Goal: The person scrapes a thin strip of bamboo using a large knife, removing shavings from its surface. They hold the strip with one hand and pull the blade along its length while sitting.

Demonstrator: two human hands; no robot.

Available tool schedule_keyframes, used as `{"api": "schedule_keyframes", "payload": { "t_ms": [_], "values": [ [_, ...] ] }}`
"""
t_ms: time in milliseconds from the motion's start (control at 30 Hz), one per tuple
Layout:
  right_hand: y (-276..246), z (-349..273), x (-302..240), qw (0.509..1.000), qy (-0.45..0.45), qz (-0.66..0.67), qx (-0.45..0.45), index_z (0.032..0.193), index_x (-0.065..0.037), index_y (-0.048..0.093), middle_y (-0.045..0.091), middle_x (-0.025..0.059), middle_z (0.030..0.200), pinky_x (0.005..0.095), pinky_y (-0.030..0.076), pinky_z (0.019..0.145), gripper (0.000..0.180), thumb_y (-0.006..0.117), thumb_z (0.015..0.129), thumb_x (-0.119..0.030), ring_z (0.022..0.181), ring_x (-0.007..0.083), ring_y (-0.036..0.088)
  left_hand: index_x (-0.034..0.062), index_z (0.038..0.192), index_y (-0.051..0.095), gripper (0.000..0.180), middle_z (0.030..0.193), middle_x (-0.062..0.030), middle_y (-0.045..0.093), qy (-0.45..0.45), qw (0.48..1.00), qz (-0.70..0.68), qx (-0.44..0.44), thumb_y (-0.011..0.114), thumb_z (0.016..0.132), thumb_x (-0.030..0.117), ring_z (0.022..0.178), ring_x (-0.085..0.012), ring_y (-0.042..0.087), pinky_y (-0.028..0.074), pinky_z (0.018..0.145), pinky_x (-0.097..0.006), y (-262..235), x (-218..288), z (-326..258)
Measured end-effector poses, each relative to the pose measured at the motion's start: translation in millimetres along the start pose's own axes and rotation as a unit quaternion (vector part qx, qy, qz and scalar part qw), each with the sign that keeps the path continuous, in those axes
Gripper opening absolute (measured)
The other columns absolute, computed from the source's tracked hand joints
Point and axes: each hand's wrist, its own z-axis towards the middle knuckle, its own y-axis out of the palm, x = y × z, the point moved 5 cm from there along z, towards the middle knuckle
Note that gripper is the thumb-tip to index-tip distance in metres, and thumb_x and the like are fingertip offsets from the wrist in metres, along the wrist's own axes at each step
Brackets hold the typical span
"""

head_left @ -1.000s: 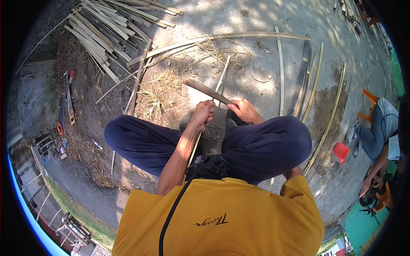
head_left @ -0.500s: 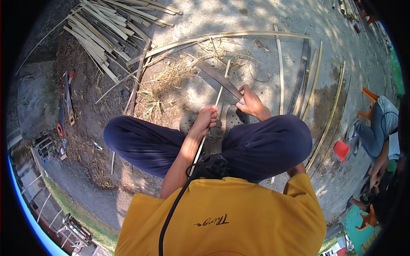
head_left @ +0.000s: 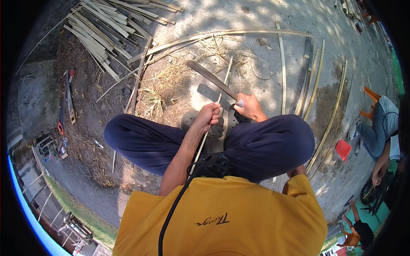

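Between my knees, my left hand [head_left: 209, 116] is closed round a thin pale strip [head_left: 226, 79], which looks like split bamboo. The strip runs slantwise from my lap out past my feet. My right hand [head_left: 252, 107] grips the handle of a machete [head_left: 208, 75]. Its long dark blade points to the far left and crosses the strip just beyond my left fist; whether they touch I cannot tell. The blade is seen nearly edge-on, and its shadow falls on the ground below. Both dark perforated clogs [head_left: 237, 119] show under my hands.
A pile of split strips [head_left: 100, 30] lies at the far left. One long strip [head_left: 239, 32] arcs across the ground ahead, above curly shavings [head_left: 156, 96]. More strips [head_left: 316, 81] lie to the right. A handsaw [head_left: 69, 100] is at left, a red container [head_left: 343, 149] near a seated person at right.
The machete has turned from showing its flat side to nearly edge-on, and its tip has shifted left. My right hand has moved slightly nearer and left. My left hand still grips the strip.
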Motion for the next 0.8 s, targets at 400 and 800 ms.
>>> {"api": "schedule_keyframes", "payload": {
  "t_ms": [400,800],
  "values": [
    [18,-2,-32,0.992,-0.09,0.002,-0.091,0.097,-0.007,0.071,0.068,0.0227,0.075,0.051,0.055,0.069,0.031,0.075,0.073,-0.027,0.075,0.0451,0.067,0.0149,0.09,0.047,0.017,0.059,0.0096,0.028,0.011,0.997,0.062,0.042,0.044,0.106,0.016,0.043,-0.0031,0.022,0.015,0.038,-0.025,7,-2,-1],
    [22,5,-25,0.994,0.01,-0.031,-0.106,0.101,-0.009,0.074,0.071,0.0232,0.083,0.0506,0.056,0.076,0.036,0.076,0.077,-0.036,0.084,0.0458,0.069,0.0155,0.09,0.047,0.015,0.059,0.0097,0.028,0.016,0.994,0.094,0.058,0.042,0.104,0.015,0.042,-0.0035,0.021,0.015,0.038,-0.025,6,-2,-6]
  ]
}}
